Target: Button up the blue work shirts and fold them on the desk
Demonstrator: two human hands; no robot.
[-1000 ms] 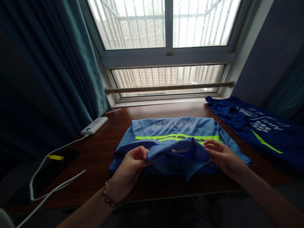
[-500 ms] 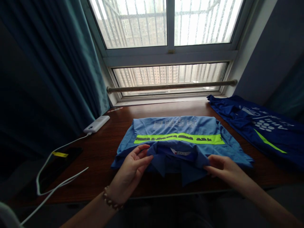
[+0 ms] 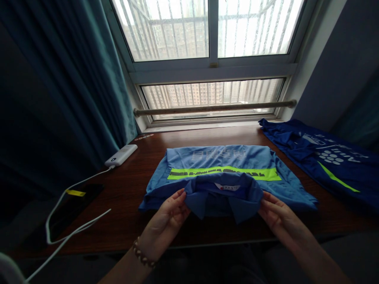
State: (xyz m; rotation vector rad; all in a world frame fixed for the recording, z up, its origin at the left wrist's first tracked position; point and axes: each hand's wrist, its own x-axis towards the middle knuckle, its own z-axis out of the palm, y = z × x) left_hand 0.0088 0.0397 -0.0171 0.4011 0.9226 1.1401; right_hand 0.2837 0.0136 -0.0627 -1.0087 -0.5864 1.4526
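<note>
A folded light-blue work shirt (image 3: 219, 157) lies on the wooden table, its collar toward me and a bright yellow-green stripe across it. My left hand (image 3: 170, 215) pinches the left side of the collar (image 3: 197, 201) between thumb and fingers. On the opposite side, my right hand (image 3: 276, 213) grips the collar's right edge. The collar points hang down at the front, and a white label (image 3: 227, 187) shows inside the neck.
A dark-blue shirt (image 3: 328, 157) with white print lies at the right. On the left are a white power bank (image 3: 121, 155) with a white cable (image 3: 63, 193) and a dark flat object (image 3: 74, 205) with a yellow tag. A window with a rail (image 3: 213, 107) stands behind the table (image 3: 195, 136).
My right hand has shifted slightly and closed more on the collar. My left hand has slid a little lower along its side. The collar looks more upright and rounded.
</note>
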